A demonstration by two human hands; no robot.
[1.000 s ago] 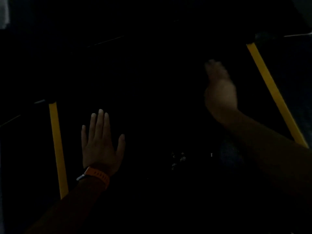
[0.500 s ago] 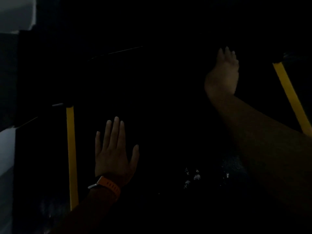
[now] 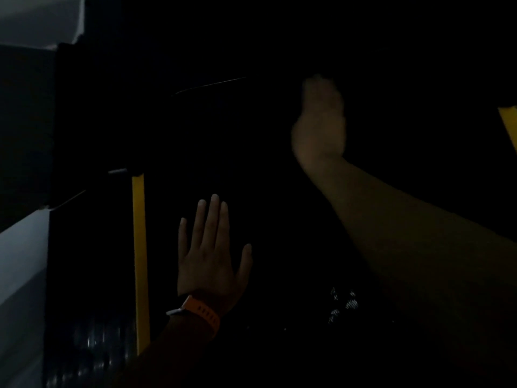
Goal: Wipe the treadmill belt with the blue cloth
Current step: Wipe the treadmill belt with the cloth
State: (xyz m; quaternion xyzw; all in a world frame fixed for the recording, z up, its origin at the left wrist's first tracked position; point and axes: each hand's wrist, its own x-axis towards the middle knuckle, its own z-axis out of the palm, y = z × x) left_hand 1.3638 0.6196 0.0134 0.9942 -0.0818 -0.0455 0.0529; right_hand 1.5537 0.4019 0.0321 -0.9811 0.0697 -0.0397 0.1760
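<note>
The scene is very dark. The black treadmill belt fills the middle of the view between two yellow side stripes. My left hand lies flat on the belt near the left stripe, fingers straight and spread, an orange watch on its wrist. My right hand reaches far forward over the belt and is blurred, fingers stretched ahead. The blue cloth cannot be made out in the dark; whether it lies under the right hand is not visible.
A yellow stripe runs along the left side rail and another shows at the right edge. A pale wall or floor lies to the left. Small white specks show on the near belt.
My right hand swung right and forward, then back to the left across the far belt. The view shifted to the right; my left hand stays flat on the belt.
</note>
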